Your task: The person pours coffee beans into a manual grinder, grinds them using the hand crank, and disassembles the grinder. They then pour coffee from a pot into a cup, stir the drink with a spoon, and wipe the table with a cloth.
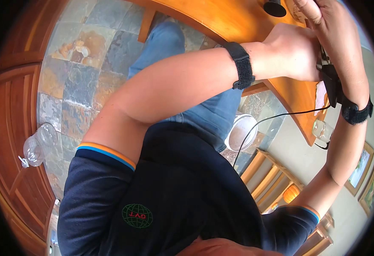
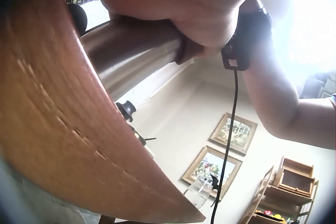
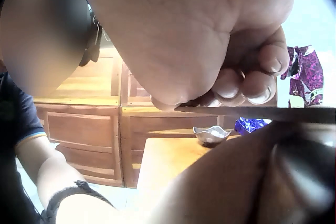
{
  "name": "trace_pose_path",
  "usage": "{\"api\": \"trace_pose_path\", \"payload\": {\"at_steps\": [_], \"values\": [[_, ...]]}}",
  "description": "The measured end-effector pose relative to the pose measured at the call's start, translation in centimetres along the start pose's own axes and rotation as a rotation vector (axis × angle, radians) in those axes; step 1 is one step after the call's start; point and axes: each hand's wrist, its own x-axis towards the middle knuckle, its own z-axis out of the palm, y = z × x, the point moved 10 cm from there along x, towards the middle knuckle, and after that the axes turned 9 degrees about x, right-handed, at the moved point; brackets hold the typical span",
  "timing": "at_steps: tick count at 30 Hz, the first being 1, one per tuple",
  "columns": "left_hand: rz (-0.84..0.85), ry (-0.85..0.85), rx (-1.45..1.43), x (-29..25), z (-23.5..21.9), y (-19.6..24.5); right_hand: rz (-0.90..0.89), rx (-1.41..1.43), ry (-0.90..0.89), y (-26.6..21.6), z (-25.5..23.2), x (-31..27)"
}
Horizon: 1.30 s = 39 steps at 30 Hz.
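Observation:
My left hand is clenched over the wooden table's edge and grips a dark brown metallic cylinder, which lies slantwise in the left wrist view. Close beside it, my right hand has its thumb stretched out in the head view. From the right wrist, its fingers show curled, with a flat dark bar along their tips. A small shiny metal part shows between the two hands in the head view; the hands hide most of what they hold.
On the wooden table stand a black cylindrical object and a wavy-rimmed bowl. A purple packet is behind. A black cable trails from the right wrist. A white bucket and clear plastic bottle are on the tiled floor.

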Motion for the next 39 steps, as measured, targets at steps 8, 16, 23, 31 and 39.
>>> {"api": "trace_pose_path", "payload": {"at_steps": [8, 16, 23, 31, 39], "values": [[-0.053, -0.037, -0.109, -0.2, 0.2, -0.7, 0.085, -0.197, 0.011, 3.5, -0.3, 0.8], [-0.042, -0.03, -0.085, -0.1, 0.2, -0.9, 0.308, 0.027, -0.148, 10.1, 0.8, 1.6], [-0.047, 0.004, -0.07, 0.2, 1.0, -0.7, 0.128, 0.019, -0.147, 6.9, 0.1, 1.5], [-0.053, 0.057, -0.092, 0.1, 0.6, -1.1, 0.214, 0.043, -0.085, 8.3, -0.8, 0.2], [-0.023, 0.057, -0.12, -0.1, -1.7, -0.1, 0.333, 0.062, -0.053, 12.6, -0.2, -0.2]]}}
